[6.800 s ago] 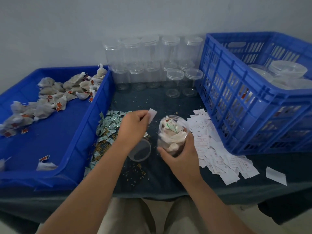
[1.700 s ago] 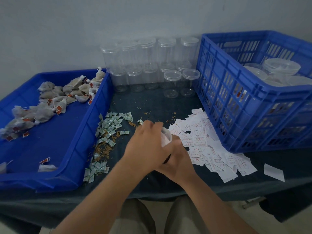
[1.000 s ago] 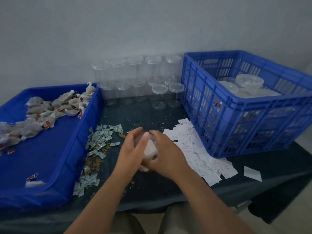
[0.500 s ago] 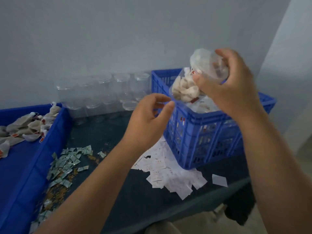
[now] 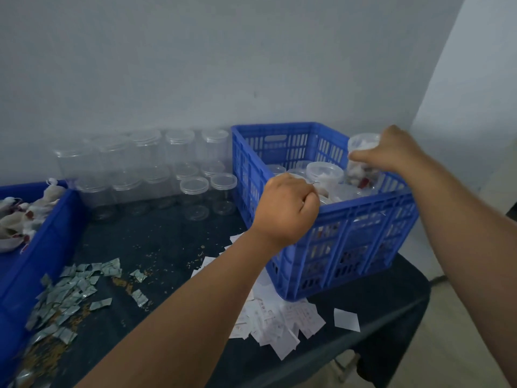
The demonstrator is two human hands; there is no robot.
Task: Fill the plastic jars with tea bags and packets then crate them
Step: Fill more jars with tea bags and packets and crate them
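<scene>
So the filled jar [image 5: 361, 173] is hanging in the far right corner of the blue crate [image 5: 361, 204] with its body below the rim, and the right hand [image 5: 394, 152] has its grip clamped on just the lid end from above. That's the bit I'd worry about: if that lid isn't on tight, the weight of the tea bags could pull the body off and dump everything into the crate. Can't tell whether the base is touching anything yet. The capped jars [image 5: 324, 173] in there look to sit at uneven heights, so letting go on top of a lid edge could leave this one tilted or toppling onto its neighbours. The left hand [image 5: 285, 208] hovers over the near rim with its grip closed up, fingers curled on nothing I can see, so it isn't steadying anything. Further out, the crate sits on part of the pile of white slips [image 5: 279, 317] on the table [image 5: 167, 242], so a hard shove down might make it slide.
</scene>
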